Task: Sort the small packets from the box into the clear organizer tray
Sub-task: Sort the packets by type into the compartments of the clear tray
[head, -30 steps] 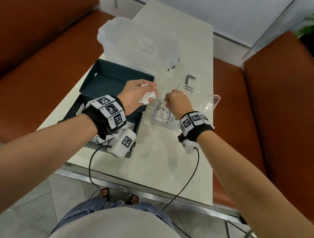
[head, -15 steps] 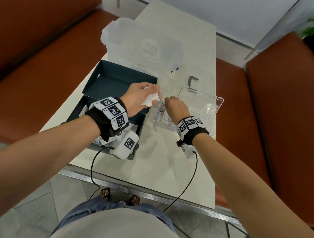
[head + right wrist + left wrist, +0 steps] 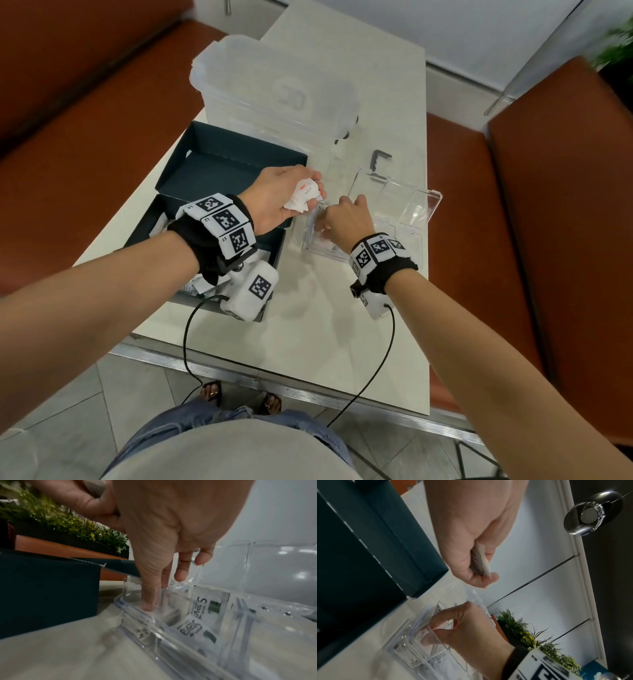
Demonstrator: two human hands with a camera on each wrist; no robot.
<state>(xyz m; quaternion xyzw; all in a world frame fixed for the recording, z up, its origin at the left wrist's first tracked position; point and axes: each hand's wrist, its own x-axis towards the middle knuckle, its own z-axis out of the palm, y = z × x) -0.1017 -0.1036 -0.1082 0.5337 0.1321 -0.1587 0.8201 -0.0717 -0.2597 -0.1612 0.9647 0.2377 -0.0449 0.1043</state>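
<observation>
Several packets (image 3: pixel 204 616) are already standing in the tray (image 3: pixel 414 219); more are lying in the box (image 3: pixel 226 164). Your left hand (image 3: pixel 274 202) is gripping a bunch (image 3: pixel 305 197); your right hand's (image 3: pixel 346 222) relaxed fingers (image 3: pixel 149 599) are reaching into the tray.

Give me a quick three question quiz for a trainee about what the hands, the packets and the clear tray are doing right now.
1. True or false: the left hand holds white packets.
2. Where do the right hand fingers reach?
A. into the clear organizer tray
B. into the dark box
C. onto the lidded tub
3. Fill in: packets already in the tray bear black and ____ print.

Key: 1 true; 2 A; 3 green.
</observation>
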